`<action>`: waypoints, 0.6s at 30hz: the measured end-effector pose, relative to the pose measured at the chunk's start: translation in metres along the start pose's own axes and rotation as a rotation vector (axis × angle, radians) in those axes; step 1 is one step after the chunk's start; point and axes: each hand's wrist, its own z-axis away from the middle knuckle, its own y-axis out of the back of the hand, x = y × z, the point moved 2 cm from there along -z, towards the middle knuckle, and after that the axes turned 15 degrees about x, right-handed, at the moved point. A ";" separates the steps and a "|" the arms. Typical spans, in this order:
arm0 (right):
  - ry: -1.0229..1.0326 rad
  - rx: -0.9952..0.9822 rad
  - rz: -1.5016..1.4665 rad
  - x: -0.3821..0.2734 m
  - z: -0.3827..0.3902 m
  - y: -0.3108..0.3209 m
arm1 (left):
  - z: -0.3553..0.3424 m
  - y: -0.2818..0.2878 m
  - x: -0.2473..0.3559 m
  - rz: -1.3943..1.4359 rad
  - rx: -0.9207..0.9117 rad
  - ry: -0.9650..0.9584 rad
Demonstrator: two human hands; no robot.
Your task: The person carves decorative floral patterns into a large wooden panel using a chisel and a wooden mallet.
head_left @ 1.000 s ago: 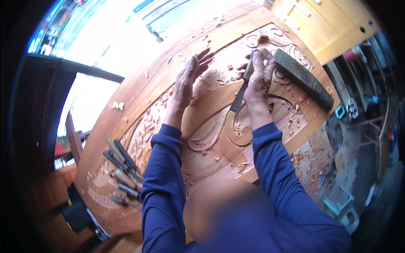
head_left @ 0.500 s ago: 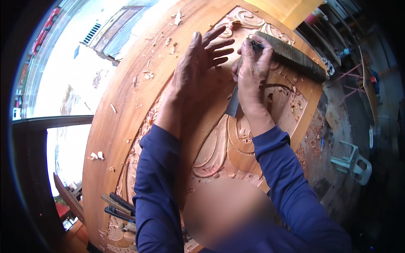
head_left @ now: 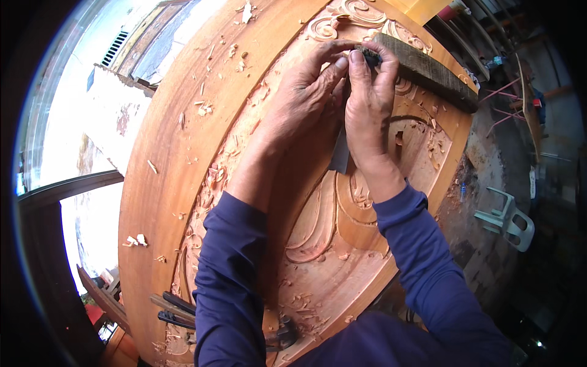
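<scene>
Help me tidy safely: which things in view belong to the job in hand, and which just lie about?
Apparently in the job:
flat chisel, held
carved wooden panel

Lying about:
dark wooden block (use unclear)
hand tools, lower left
loose shavings
pale green stool

Creased navy-blue long sleeves (head_left: 231, 275), matching plain cuffs (head_left: 400, 209), bare fingers (head_left: 359, 72)

No lettering, label, number or sign can be read on the visible surfaces of the chisel (head_left: 339, 156), the carved wooden panel (head_left: 309, 223), the dark wooden block (head_left: 428, 73) or the plastic stool (head_left: 505, 219) at right.
</scene>
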 end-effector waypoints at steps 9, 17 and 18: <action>-0.078 0.039 0.003 -0.004 0.002 0.003 | 0.002 -0.007 0.002 -0.245 0.046 0.002; 0.069 -0.063 0.139 -0.003 0.034 0.002 | 0.006 -0.001 0.013 -0.324 0.083 -0.036; 0.134 -0.057 0.159 0.000 0.031 0.004 | 0.005 -0.002 0.013 -0.344 0.081 -0.028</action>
